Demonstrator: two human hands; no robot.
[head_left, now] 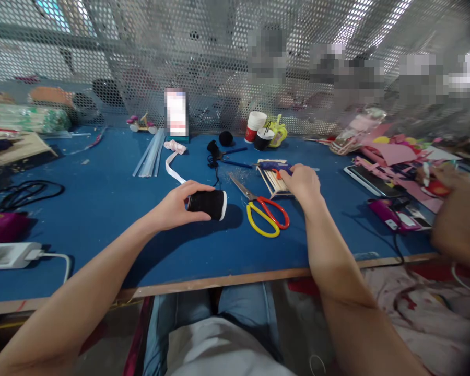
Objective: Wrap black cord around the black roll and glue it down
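Observation:
My left hand (176, 205) is closed around a paper cup (206, 204) wrapped in black, lying sideways just above the table with its white end facing right. My right hand (303, 183) grips the blue glue gun (274, 166), whose orange trigger shows by my fingers. Under the gun is a small rack of wooden sticks (273, 181). Scissors (263, 214) with one yellow and one red handle lie between my hands, blades pointing away. A white ribbon (171, 168) trails from a pale pink bundle (175, 147) beyond my left hand.
Black yarn (212, 151), blue-handled pliers (235, 151), a black ball (226, 138) and cups (255, 125) stand farther back. Clear glue sticks (151, 156) and a lit phone (176, 112) are back left. At right, a co-worker's arm (460, 219) is near a purple glue gun (395, 213).

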